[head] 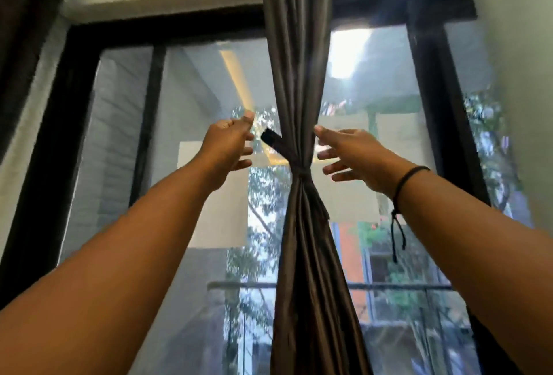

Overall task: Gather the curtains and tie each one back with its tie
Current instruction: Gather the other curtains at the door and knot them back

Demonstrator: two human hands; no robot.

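A dark brown curtain was seen hanging down the middle of the view, in front of a tall window. It was gathered into a narrow waist about halfway down, where a tie of the same dark cloth was wound tightly round it. Above and below that waist the folds were fanned wider. One loose end of the tie was seen sticking up and to the left from the knot, flat and stiff, clear of the folds.

The left hand was held up just left of the curtain, near the loose end but apart from it; its fingers were spread and relaxed, and nothing was held. The right hand was held up just right of the curtain at much the same height, its fingers likewise spread and pointed toward the cloth, with nothing gripped. Whether the fingertips were touching the folds could not be told.

A thin black cord bracelet was worn on the right wrist, its ends hanging down. A dark window frame was seen round the glass, with trees and buildings blurred beyond it.
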